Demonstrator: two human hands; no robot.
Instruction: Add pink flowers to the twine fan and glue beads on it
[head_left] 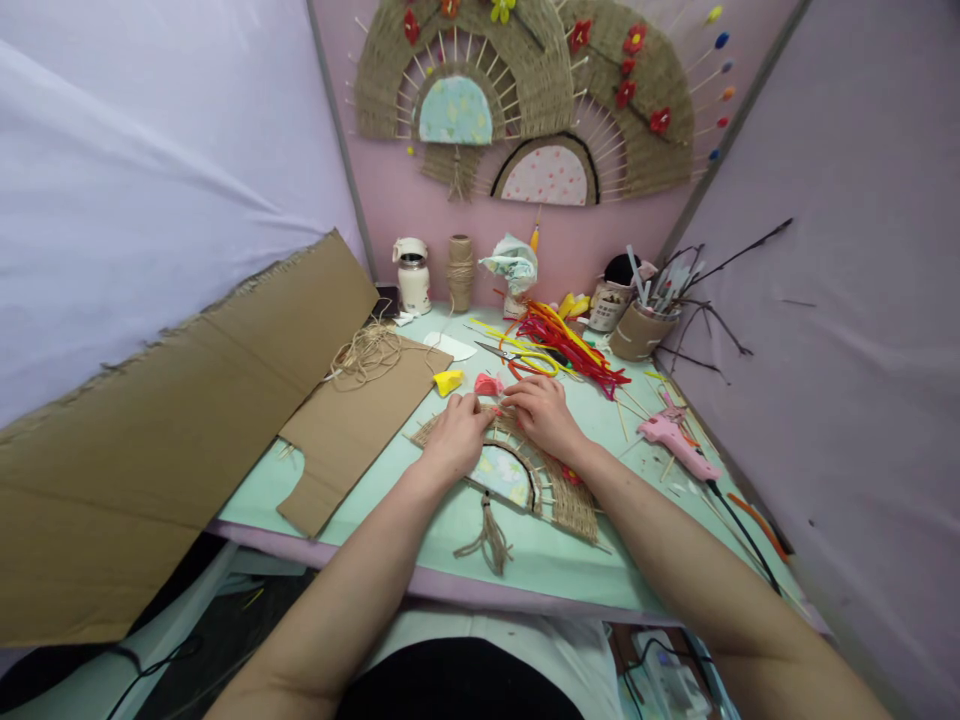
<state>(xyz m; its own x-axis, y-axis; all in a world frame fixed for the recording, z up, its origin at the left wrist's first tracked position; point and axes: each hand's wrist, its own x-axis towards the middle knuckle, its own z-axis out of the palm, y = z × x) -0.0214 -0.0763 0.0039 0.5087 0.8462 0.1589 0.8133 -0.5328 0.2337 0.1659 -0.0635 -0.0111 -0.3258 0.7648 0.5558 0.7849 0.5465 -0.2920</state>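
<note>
A woven twine fan (574, 508) lies on the green table, with a pale floral half-circle at its centre and a twine tassel (491, 535) hanging toward the front edge. My left hand (459, 432) rests on the fan's upper left part, fingers closed near a small red piece (496, 410). Just right of it, my right hand (546, 412) reaches over the fan's top edge, its fingers bent together by the same spot. What the fingertips hold is too small to make out. Beyond the hands sit a pink-red piece (487, 384) and a yellow piece (448, 381).
Scissors (525, 358) and red and yellow strips (574, 345) lie behind my hands. A pink glue gun (679, 445) is at right. Cardboard (367, 430) and loose twine (369, 352) occupy the left. Jars, a twine spool (460, 272) and a brush pot (643, 332) stand behind.
</note>
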